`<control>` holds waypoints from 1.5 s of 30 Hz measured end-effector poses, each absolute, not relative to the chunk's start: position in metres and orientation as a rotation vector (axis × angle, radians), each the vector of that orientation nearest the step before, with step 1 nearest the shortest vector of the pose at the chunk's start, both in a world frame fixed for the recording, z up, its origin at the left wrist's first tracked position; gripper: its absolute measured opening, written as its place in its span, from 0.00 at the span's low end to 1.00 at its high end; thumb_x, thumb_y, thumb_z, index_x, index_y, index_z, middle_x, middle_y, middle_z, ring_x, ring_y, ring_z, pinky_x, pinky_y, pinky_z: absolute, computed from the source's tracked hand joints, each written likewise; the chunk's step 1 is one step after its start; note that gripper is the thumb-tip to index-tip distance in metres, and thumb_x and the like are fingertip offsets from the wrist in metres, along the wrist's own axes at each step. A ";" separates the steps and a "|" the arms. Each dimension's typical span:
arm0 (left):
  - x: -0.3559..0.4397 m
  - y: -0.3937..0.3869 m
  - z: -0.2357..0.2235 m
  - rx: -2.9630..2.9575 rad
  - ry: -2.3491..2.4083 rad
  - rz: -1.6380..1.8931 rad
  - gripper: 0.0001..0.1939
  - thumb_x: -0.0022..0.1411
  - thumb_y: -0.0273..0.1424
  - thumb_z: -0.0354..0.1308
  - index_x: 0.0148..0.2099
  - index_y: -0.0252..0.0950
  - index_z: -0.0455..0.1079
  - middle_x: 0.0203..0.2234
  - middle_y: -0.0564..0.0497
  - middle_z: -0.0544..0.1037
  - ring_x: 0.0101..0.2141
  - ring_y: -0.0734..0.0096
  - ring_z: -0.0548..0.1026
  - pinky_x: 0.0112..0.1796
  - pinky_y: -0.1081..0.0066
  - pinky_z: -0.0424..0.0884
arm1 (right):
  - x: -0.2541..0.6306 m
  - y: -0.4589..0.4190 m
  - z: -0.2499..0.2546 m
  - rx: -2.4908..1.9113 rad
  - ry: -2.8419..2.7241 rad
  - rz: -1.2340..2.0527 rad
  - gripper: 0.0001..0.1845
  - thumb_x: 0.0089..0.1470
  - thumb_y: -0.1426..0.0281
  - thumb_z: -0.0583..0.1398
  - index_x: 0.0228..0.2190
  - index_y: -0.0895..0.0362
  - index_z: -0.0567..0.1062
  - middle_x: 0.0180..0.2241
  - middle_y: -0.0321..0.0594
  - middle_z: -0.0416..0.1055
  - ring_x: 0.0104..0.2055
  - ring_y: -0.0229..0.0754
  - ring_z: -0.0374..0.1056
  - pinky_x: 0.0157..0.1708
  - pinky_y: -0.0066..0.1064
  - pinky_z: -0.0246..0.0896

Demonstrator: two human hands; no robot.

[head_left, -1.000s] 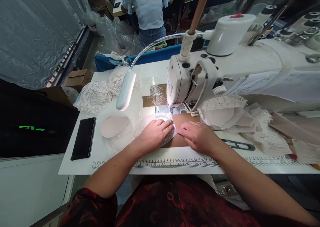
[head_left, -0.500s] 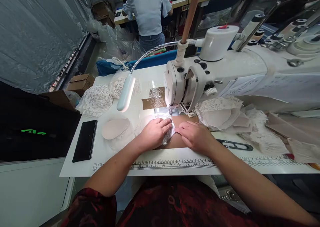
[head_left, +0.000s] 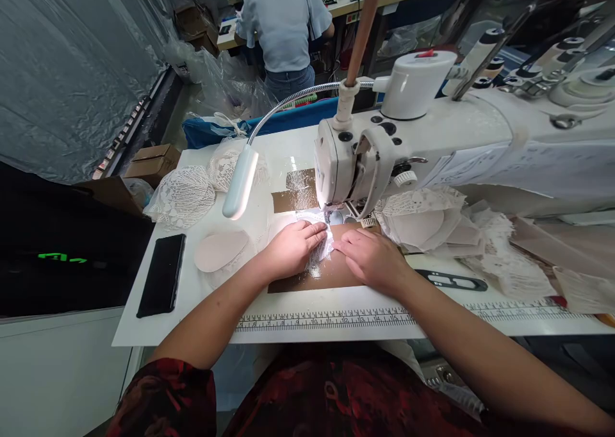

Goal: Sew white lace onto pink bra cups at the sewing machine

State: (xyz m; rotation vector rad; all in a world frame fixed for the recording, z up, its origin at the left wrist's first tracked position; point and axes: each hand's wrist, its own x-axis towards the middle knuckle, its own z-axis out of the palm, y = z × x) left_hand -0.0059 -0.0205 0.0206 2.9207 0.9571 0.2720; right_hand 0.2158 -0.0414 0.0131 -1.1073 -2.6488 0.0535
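A white lace piece [head_left: 321, 250] lies under the needle area of the sewing machine [head_left: 334, 168], lit brightly from above. My left hand [head_left: 294, 248] is closed on its left side, fingers together and pressing down near the presser foot; the thumb is hidden. From the right, my right hand [head_left: 371, 257] pinches the edge of the same lace between thumb and forefinger, its other fingers curled. Beneath both hands, brown tape [head_left: 293, 283] covers part of the machine bed.
Lace cups [head_left: 180, 197] and a beige oval pad [head_left: 221, 251] lie at left, beside a black phone [head_left: 161, 275]. A lamp [head_left: 240, 184] hangs over the table. More lace [head_left: 509, 257] and a dark flat tool [head_left: 451, 280] are at right. A person [head_left: 283, 27] works beyond.
The lace between my hands has shifted and turned slightly, with my left hand moving a little left and up. More brown tape shows below the left hand. The view has shifted slightly.
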 end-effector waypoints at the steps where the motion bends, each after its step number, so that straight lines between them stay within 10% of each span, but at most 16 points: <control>1: -0.007 -0.018 0.020 2.932 0.950 0.275 0.22 0.59 0.22 0.50 0.56 0.26 0.67 0.55 0.39 0.70 0.41 0.60 0.70 0.43 0.61 0.71 | 0.215 -0.041 0.013 -1.122 -2.652 0.047 0.15 0.56 0.76 0.52 0.38 0.58 0.77 0.31 0.41 0.70 0.33 0.42 0.60 0.34 0.33 0.51; 45: -0.019 0.025 0.008 2.964 0.982 0.349 0.19 0.65 0.26 0.48 0.56 0.37 0.68 0.53 0.47 0.72 0.42 0.61 0.66 0.43 0.62 0.67 | 0.204 -0.029 0.020 -1.371 -2.494 0.205 0.26 0.49 0.78 0.51 0.47 0.52 0.76 0.34 0.37 0.74 0.28 0.38 0.62 0.30 0.28 0.54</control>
